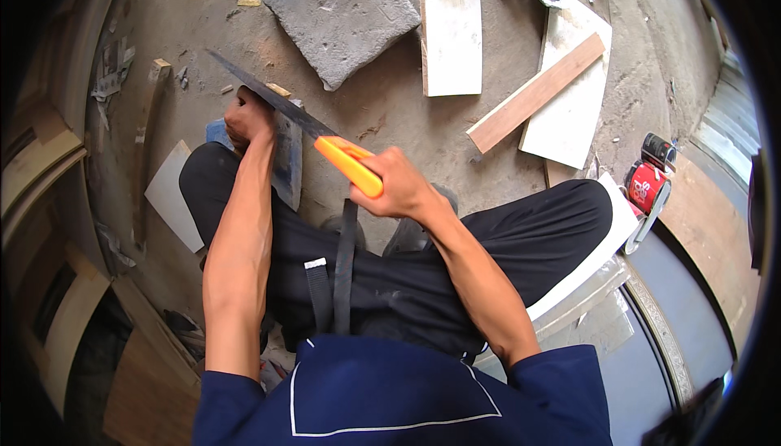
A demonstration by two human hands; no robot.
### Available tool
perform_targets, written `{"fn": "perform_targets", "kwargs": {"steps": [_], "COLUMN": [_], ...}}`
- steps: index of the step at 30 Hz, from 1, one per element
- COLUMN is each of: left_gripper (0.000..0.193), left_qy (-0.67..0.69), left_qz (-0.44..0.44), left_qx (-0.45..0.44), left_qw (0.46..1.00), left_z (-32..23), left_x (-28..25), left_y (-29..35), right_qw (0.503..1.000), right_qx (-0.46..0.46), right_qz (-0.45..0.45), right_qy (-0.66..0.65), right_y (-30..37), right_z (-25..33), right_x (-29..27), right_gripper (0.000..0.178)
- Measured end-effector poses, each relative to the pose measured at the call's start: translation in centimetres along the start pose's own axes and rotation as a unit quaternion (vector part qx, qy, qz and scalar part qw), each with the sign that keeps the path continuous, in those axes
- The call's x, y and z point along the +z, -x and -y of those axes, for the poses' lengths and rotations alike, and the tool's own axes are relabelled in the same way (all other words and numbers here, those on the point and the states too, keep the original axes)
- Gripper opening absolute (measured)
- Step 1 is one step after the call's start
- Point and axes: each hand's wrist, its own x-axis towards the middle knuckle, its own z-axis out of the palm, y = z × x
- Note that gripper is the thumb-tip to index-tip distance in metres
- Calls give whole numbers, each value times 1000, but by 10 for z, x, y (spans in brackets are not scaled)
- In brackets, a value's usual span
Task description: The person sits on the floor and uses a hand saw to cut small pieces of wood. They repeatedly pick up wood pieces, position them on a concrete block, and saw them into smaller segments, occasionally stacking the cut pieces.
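Head view: clasps saw [305, 120] in right hand [396, 181], blade [281, 102] just beside curled left hand [249, 119], cannot tell its hold; rightward, apparent red can [647, 185].

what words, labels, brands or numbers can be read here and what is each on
Red item by the right knee: large pale lettering, not copied out here.
Black item just beyond it: pale marks, too small to read.
Saw in the right hand: no lettering I can make out.
Shirt: a white outline, no letters showing.
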Motion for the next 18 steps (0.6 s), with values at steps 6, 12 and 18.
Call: {"fn": "perform_targets", "kwargs": {"steps": [6, 12, 18], "left_gripper": [48, 49, 49], "left_qy": [-6, -37, -57], "left_qz": [14, 8, -39], "left_qx": [5, -18, -26], "left_qw": [1000, 999, 997], "left_z": [-3, -6, -8], "left_x": [-2, -3, -2], "left_y": [2, 6, 7], "right_qw": [999, 999, 1000], "right_qx": [-23, 24, -4], "right_qz": [-21, 13, -16], "right_qy": [17, 28, -7], "right_y": [-7, -10, 3], "right_z": [3, 6, 3], "right_x": [4, 5, -8], "right_gripper": [20, 28, 14]}}
